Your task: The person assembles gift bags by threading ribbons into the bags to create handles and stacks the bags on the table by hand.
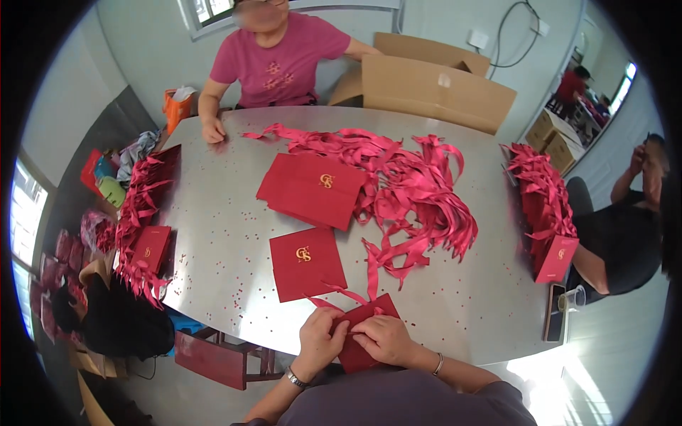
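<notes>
Near the front edge of the table, my left hand [321, 343] grips the left side of a red paper bag [353, 360], its fingers closed. My right hand [386, 339] is closed at the bag's upper part, thumb and fingers pressed together on it. A pink ribbon [346, 292] sticks out from the bag's far edge; how it is fastened is hidden by my fingers. Just beyond lies a flat red bag [305, 263] with a gold emblem. Behind it is a stack of similar red bags [302, 186], beside a large tangled heap of pink ribbons [419, 188].
Ribboned red bags stand in a row at the left [147, 245] and another at the right [547, 206]. A phone [554, 312] and clear cup [571, 298] sit at the right edge. Small confetti-like dots speckle the metal table [220, 213]. Co-workers sit left, right and opposite.
</notes>
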Motion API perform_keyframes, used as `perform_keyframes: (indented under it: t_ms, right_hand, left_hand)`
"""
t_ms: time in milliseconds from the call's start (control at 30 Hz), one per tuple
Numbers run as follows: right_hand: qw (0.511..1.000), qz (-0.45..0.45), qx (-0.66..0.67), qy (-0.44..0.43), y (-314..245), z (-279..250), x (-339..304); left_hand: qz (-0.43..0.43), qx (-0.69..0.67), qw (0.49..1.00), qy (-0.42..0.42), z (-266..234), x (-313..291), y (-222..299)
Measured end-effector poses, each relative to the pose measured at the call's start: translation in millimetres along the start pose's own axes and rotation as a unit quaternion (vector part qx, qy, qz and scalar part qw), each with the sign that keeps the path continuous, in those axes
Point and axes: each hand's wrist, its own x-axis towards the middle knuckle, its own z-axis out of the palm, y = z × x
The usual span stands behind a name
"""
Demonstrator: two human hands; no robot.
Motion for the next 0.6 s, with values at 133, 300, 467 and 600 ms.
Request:
perform_keyframes:
  t_ms: [133, 300, 467, 600]
  right_hand:
    - [1.000, 0.000, 0.000, 0.007, 0.9, 0.1, -1.8]
    - [1.000, 0.011, -0.022, -0.010, -0.4, -0.7, -7.1]
    - [1.000, 0.007, -0.020, -0.005, -1.0, -0.3, -7.6]
    - [1.000, 0.015, -0.019, -0.010, 1.0, -1.9, -5.3]
  left_hand:
    - [0.006, 0.006, 1.000, 0.002, 1.2, 0.7, 1.1]
    - [0.004, -0.012, 1.000, 0.002, 2.5, -2.2, 1.9]
    - [-0.010, -0.015, 1.000, -0.006, 3.8, -4.6, 1.9]
    - [0.001, -0.008, 1.000, -0.003, 5.0, 3.0, 0.6]
